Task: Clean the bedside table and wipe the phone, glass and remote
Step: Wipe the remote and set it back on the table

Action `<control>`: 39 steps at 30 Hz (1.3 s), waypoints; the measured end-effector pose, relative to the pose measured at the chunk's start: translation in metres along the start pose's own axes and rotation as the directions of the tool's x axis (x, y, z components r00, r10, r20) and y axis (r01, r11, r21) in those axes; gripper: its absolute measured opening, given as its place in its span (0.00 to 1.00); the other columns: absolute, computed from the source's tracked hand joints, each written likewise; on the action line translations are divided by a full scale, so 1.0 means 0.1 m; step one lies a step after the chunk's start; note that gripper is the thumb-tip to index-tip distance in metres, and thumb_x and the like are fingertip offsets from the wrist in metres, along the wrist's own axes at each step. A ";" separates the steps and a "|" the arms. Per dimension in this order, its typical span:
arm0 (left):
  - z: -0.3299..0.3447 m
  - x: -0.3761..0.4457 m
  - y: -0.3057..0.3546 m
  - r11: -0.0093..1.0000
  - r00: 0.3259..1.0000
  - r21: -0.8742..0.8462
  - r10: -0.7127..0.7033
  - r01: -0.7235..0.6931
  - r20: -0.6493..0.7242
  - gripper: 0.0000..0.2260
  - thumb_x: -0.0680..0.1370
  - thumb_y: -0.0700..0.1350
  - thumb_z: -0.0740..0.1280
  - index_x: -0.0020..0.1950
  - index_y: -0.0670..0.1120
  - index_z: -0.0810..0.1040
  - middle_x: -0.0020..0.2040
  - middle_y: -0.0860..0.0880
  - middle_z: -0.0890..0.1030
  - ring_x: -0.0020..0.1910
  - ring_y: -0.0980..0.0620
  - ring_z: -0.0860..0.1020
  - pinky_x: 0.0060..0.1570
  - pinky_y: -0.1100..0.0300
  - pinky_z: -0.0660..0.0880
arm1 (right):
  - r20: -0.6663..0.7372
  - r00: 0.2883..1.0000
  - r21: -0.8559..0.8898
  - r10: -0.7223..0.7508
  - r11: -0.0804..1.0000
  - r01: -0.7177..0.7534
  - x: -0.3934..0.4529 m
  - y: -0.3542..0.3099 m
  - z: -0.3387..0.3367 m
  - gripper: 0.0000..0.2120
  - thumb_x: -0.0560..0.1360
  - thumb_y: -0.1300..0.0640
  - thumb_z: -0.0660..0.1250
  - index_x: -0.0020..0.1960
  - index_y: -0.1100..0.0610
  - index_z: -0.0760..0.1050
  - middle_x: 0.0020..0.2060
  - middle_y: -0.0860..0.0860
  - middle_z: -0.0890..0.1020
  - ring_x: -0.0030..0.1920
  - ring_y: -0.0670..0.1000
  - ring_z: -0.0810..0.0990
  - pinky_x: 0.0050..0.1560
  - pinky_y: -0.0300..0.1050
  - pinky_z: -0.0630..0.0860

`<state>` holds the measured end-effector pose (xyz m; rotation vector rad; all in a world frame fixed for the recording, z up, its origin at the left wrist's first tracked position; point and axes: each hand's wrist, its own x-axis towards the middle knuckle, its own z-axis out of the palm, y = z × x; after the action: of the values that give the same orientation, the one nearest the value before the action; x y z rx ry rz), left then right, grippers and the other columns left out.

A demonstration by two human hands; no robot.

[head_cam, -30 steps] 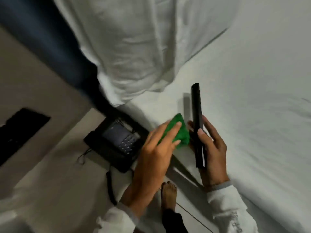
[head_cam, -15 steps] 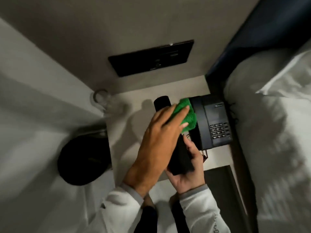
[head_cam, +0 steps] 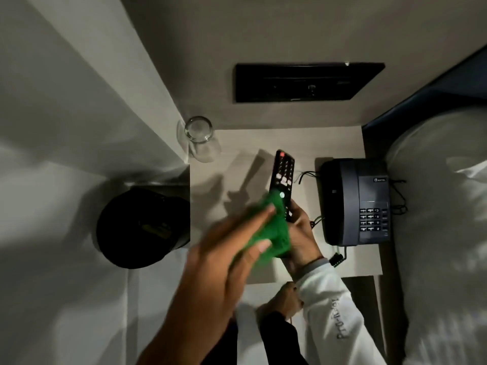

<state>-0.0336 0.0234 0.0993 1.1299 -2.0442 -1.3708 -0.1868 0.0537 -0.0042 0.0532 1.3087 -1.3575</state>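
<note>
head view, steeply downward — close over bedside table

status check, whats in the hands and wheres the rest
Left hand pressing green cloth on remote, right hand gripping remote. Glass and phone on bedside table. Nothing in the way.

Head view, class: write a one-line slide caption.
Left hand rubs a green cloth over the remote held in the right hand, above the bedside table.
</note>
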 end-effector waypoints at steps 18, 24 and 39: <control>0.52 0.68 -0.39 0.857 0.992 0.500 0.089 -0.123 0.092 0.24 0.77 0.38 0.73 0.72 0.48 0.77 0.72 0.43 0.77 0.70 0.42 0.75 0.62 0.44 0.80 | 0.046 0.965 0.399 0.257 0.881 -0.253 -0.29 0.14 0.17 0.18 0.81 0.46 0.59 0.49 0.57 0.82 0.37 0.53 0.85 0.36 0.51 0.85 0.39 0.43 0.80; 0.50 0.27 -0.39 0.930 0.992 0.353 0.070 -0.104 0.107 0.19 0.80 0.48 0.62 0.70 0.49 0.80 0.68 0.47 0.79 0.65 0.47 0.79 0.65 0.52 0.79 | -0.001 0.972 0.406 0.235 0.888 -0.215 -0.14 0.12 0.04 0.18 0.79 0.48 0.60 0.47 0.59 0.82 0.38 0.54 0.83 0.38 0.51 0.84 0.38 0.39 0.81; 0.12 -0.22 -0.65 0.985 0.928 0.105 -0.162 0.134 0.334 0.18 0.83 0.60 0.58 0.74 0.68 0.69 0.73 0.63 0.73 0.73 0.66 0.69 0.72 0.71 0.64 | -0.277 0.954 -0.503 -0.114 0.864 -0.042 1.11 -0.16 -0.16 0.06 0.79 0.63 0.68 0.52 0.56 0.81 0.48 0.57 0.85 0.52 0.58 0.83 0.65 0.59 0.78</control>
<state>-0.0047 0.0361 0.0368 1.1668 -2.3124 -1.6724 -0.2426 -0.0135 -0.0769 -0.1331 1.9009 -1.0211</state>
